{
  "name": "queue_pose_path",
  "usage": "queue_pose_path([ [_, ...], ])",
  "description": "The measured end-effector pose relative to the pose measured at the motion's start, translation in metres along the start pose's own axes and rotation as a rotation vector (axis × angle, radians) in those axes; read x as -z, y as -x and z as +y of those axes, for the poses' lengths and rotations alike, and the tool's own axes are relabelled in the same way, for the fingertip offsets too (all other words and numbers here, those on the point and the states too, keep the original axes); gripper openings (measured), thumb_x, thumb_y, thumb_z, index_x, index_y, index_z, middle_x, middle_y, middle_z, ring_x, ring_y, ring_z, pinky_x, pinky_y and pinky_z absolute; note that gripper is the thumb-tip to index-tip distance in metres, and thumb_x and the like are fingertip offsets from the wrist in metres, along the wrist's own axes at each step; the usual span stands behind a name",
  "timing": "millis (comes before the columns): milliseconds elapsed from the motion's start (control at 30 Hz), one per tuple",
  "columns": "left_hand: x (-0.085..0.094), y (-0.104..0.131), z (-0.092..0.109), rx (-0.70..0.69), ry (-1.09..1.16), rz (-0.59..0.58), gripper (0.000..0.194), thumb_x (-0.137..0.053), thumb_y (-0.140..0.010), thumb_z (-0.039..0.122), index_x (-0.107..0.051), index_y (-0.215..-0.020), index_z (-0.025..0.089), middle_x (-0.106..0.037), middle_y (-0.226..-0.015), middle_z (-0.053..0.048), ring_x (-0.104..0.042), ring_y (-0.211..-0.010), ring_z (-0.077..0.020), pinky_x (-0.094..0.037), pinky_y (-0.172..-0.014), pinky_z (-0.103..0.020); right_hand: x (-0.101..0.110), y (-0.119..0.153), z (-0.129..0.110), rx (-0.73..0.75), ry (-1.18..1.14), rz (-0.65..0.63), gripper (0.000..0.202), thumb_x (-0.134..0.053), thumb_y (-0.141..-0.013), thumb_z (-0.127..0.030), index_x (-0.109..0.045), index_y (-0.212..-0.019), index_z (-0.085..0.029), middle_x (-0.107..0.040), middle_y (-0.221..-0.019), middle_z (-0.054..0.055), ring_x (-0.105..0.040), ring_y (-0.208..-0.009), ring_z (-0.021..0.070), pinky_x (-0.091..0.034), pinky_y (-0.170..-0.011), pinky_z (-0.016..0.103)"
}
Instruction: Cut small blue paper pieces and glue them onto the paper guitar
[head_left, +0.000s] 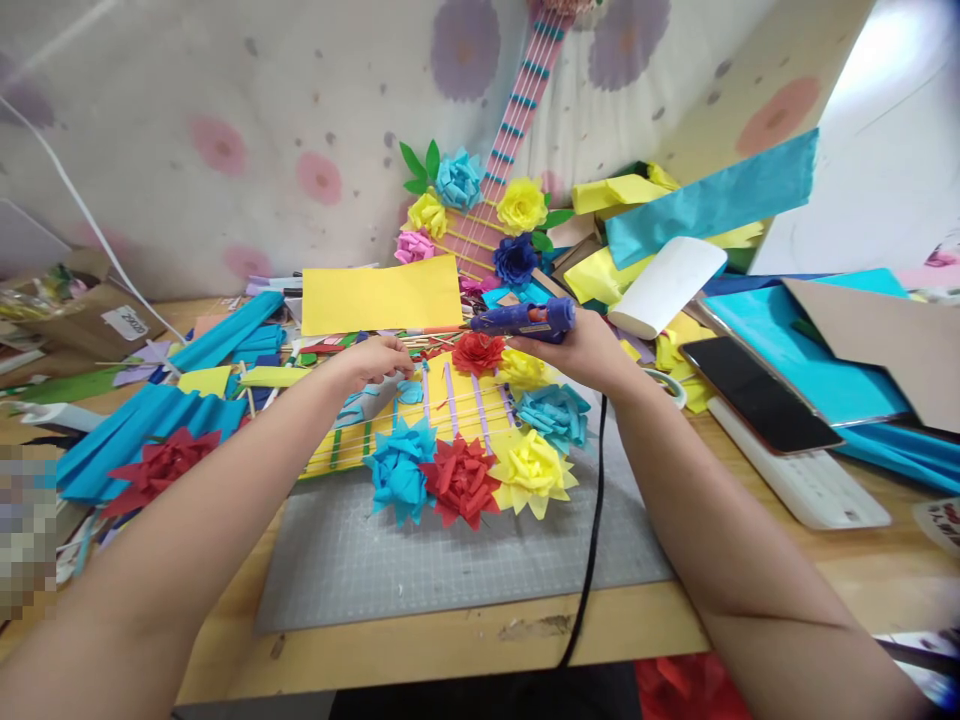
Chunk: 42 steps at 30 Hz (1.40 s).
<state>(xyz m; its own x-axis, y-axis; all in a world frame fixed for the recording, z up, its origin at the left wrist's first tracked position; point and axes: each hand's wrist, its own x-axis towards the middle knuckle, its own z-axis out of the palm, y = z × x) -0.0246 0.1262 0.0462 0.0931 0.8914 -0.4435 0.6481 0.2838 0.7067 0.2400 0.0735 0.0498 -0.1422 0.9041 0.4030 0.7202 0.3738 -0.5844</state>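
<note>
- Right hand point(589, 352) grips a blue hot glue gun point(529, 318), its nozzle pointing left above the far edge of the work.
- Left hand point(381, 362) is raised over the far left part of the work, fingers bent and brought together; whether something small is pinched between them, I cannot tell.
- Below both hands lies a yellow craft guitar point(469, 405), crossed by white strings and by purple and green strips.
- Paper flowers ring its right end: along the near side, a blue flower point(403, 470), a red flower point(461, 482) and a pale yellow flower point(532, 472) sit side by side; a teal flower point(555, 415) is at the right.
- Just below the glue gun is another red bloom point(478, 352), with a second yellow bloom point(523, 368) beside it.
- Under the guitar is a gray gridded cutting mat point(465, 580); a black cord point(592, 540) crosses it and hangs past the edge of the wooden table point(420, 660).
- Behind the left hand stands a yellow paper sheet point(381, 297).
- Farther left are blue crepe paper point(146, 425) and a loose red flower point(169, 465); to the right, a black-screened smartphone point(761, 395).
- At the back, a pink flower-trimmed guitar point(517, 125) leans upright against a patterned curtain point(330, 100).
</note>
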Motion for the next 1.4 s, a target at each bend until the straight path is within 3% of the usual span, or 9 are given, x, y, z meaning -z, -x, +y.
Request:
queue_pose_path([
  [267, 0.004, 0.011, -0.003, -0.121, -0.048, 0.008, 0.02, -0.067, -0.059, 0.029, -0.054, -0.07, 0.02, -0.064, -0.069, 0.0, -0.052, -0.065, -0.0124, -0.032, -0.054, -0.023, 0.002, 0.001, 0.002, 0.017, -0.062, 0.015, 0.041, -0.065, -0.071, -0.054, -0.071, -0.092, -0.019, -0.067, -0.075, 0.004, -0.061, -0.071, 0.0211, -0.044, -0.062, 0.031],
  [500, 0.006, -0.007, -0.011, -0.249, -0.305, 0.101, 0.012, -0.06, -0.062, 0.026, -0.057, -0.072, 0.02, -0.067, -0.074, -0.001, -0.061, -0.075, -0.018, -0.042, -0.063, -0.026, 0.001, 0.0, 0.004, 0.009, -0.057, -0.008, 0.042, -0.065, -0.071, -0.054, -0.071, -0.095, -0.02, -0.069, -0.078, 0.004, -0.061, -0.07, 0.021, -0.046, -0.061, 0.032],
  [733, 0.004, -0.011, -0.005, -0.469, -0.608, 0.104, 0.022, -0.053, -0.07, 0.023, -0.053, -0.091, 0.021, -0.065, -0.085, -0.002, -0.06, -0.08, -0.0188, -0.041, -0.064, -0.027, 0.001, 0.0, 0.002, 0.003, -0.064, -0.021, 0.043, -0.065, -0.072, -0.053, -0.071, -0.097, -0.019, -0.07, -0.081, 0.004, -0.062, -0.072, 0.0215, -0.046, -0.063, 0.032],
  [1000, 0.007, -0.012, -0.002, -0.423, -0.736, 0.12, 0.022, -0.05, -0.072, 0.021, -0.051, -0.094, 0.02, -0.064, -0.093, -0.005, -0.06, -0.084, -0.0198, -0.041, -0.066, -0.027, 0.003, 0.001, 0.0, -0.01, -0.051, -0.021, 0.041, -0.065, -0.071, -0.052, -0.071, -0.095, -0.019, -0.07, -0.08, 0.005, -0.062, -0.073, 0.0224, -0.047, -0.064, 0.033],
  [1400, 0.003, -0.02, 0.005, -0.451, -0.728, -0.006, 0.031, -0.055, -0.071, 0.023, -0.052, -0.102, 0.02, -0.066, -0.097, -0.008, -0.06, -0.088, -0.0239, -0.041, -0.07, -0.029, 0.001, 0.0, -0.001, 0.017, -0.008, -0.007, 0.04, -0.064, -0.071, -0.054, -0.07, -0.087, -0.019, -0.065, -0.071, 0.002, -0.056, -0.064, 0.0176, -0.042, -0.057, 0.028],
])
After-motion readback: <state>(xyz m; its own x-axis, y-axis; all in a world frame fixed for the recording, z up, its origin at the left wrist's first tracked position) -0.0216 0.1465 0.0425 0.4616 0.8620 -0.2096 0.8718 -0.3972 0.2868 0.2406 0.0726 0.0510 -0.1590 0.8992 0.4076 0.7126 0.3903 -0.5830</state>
